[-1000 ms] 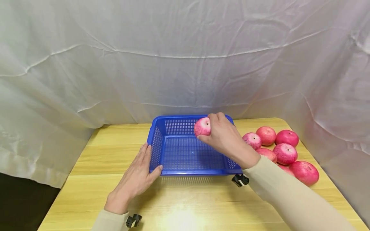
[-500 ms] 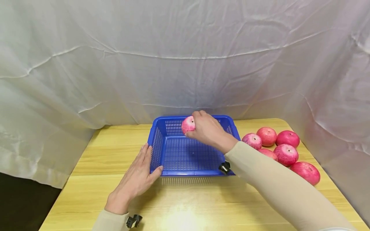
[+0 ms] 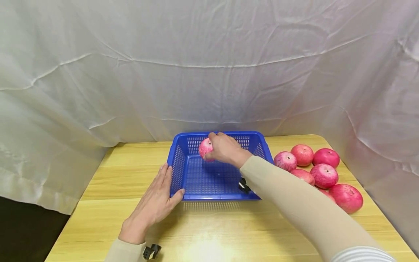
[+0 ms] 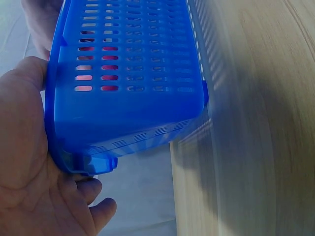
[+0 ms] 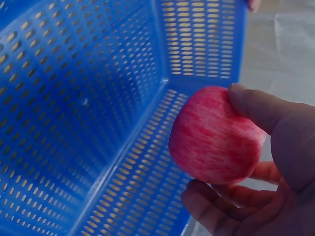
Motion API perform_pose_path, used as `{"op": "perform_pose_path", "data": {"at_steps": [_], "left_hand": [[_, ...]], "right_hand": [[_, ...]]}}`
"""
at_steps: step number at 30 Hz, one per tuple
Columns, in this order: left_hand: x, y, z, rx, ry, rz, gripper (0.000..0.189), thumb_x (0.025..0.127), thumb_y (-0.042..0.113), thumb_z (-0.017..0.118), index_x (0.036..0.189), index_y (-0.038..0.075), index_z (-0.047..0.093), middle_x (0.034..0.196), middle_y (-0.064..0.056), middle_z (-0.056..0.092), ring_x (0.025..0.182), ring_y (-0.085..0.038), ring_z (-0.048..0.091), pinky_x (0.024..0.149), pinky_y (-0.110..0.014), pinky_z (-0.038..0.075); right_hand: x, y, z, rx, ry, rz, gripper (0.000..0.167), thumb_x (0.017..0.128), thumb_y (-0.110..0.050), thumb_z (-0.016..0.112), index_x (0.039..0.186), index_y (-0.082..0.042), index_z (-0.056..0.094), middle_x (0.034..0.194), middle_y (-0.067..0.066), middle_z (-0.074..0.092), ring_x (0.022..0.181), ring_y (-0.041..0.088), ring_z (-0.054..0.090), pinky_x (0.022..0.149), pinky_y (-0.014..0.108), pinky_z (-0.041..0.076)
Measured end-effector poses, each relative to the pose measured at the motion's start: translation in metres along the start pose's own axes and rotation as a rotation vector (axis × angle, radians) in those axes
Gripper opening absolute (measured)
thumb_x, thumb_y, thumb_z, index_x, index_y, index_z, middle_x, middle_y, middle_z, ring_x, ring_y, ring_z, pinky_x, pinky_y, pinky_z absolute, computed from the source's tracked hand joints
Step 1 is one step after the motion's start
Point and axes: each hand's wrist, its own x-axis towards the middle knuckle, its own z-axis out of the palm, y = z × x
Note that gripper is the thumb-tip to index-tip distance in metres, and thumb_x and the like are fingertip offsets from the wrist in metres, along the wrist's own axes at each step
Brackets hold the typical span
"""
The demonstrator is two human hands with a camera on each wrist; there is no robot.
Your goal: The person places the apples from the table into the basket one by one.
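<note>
A blue perforated plastic basket [image 3: 212, 196] stands at the middle of the table. My right hand [image 3: 226, 148] grips a pink-red apple [image 3: 205, 148] inside the basket area, toward its far left. The right wrist view has thumb and fingers around the apple [image 5: 216, 135], beside the basket's slotted wall [image 5: 142, 177]. My left hand [image 3: 154, 200] rests on the basket's near left corner, fingers fairly straight along the left rim and thumb at the front rim. In the left wrist view the palm [image 4: 24, 162] lies against the rim, and pink shows through the slots.
Several pink-red apples [image 3: 324, 175] lie grouped on the wooden table [image 3: 121, 174], right of the basket; the right forearm [image 3: 294, 200] partly hides some. A grey-white cloth [image 3: 209, 72] hangs behind the table and along its sides.
My right hand has moved left over the basket with the apple and lowered slightly toward its inside. The left hand has stayed on the basket corner.
</note>
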Motion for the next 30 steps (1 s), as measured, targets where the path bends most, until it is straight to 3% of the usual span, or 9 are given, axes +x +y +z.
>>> {"op": "perform_pose_path", "data": {"at_steps": [14, 30], "left_hand": [[0.000, 0.004, 0.002, -0.007, -0.009, -0.002, 0.091, 0.105, 0.050, 0.057, 0.166, -0.005, 0.017, 0.176, -0.022, 0.008, 0.163, -0.041, 0.013, 0.129, -0.058, 0.022], [-0.004, 0.005, -0.002, 0.021, -0.015, -0.007, 0.092, 0.104, 0.052, 0.056, 0.165, -0.006, 0.020, 0.176, -0.023, 0.011, 0.163, -0.041, 0.015, 0.130, -0.057, 0.022]], "right_hand": [[0.012, 0.002, 0.021, -0.096, -0.082, 0.018, 0.082, 0.085, -0.046, 0.083, 0.150, -0.007, 0.053, 0.136, 0.018, 0.064, 0.127, 0.034, 0.063, 0.108, 0.051, 0.053], [0.017, -0.009, 0.033, -0.138, -0.109, 0.030, 0.083, 0.085, -0.044, 0.084, 0.152, -0.007, 0.052, 0.133, 0.018, 0.067, 0.124, 0.034, 0.065, 0.109, 0.049, 0.053]]}}
